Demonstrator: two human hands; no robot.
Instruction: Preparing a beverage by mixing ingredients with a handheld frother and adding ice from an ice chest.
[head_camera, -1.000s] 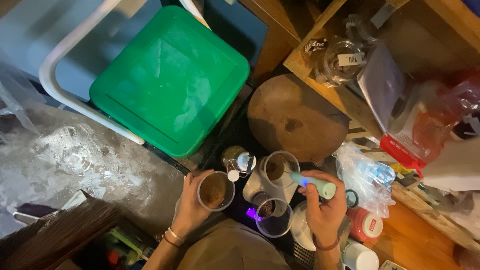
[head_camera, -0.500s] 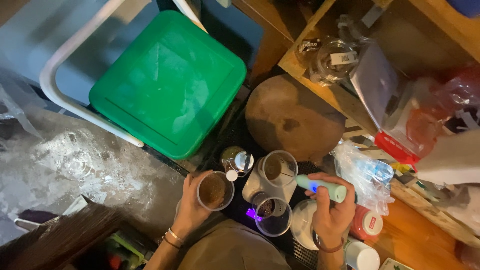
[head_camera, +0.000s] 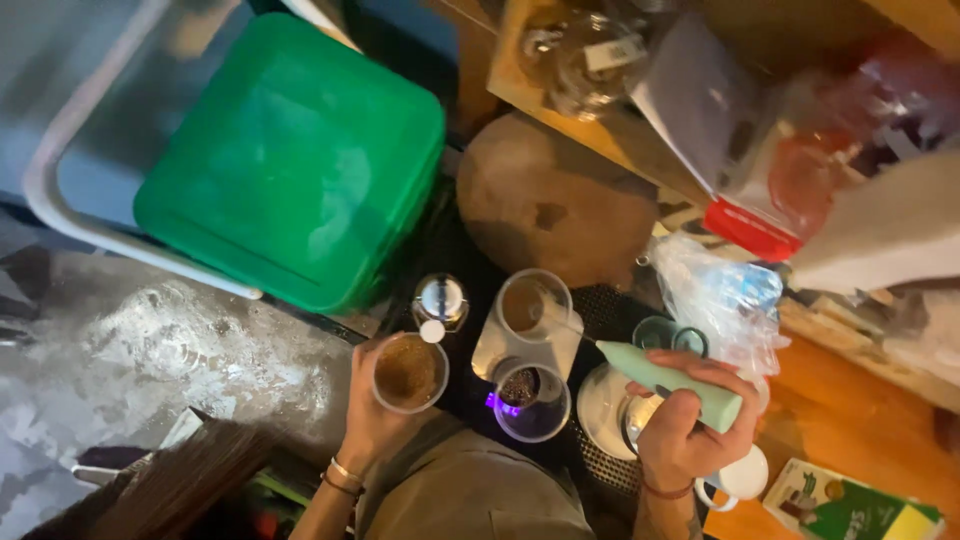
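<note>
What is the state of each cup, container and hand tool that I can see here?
Left hand: holds the clear plastic cup, upright, brown contents inside.
Right hand: grips the pale green handheld frother, tip in the tall clear glass.
Small clear cup: open, dark contents.
Green plastic bin lid: closed.

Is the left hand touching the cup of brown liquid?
Touching. The head view shows the left hand wrapped around the clear cup, fingers against its wall, lifting it off the dark mat.
</note>
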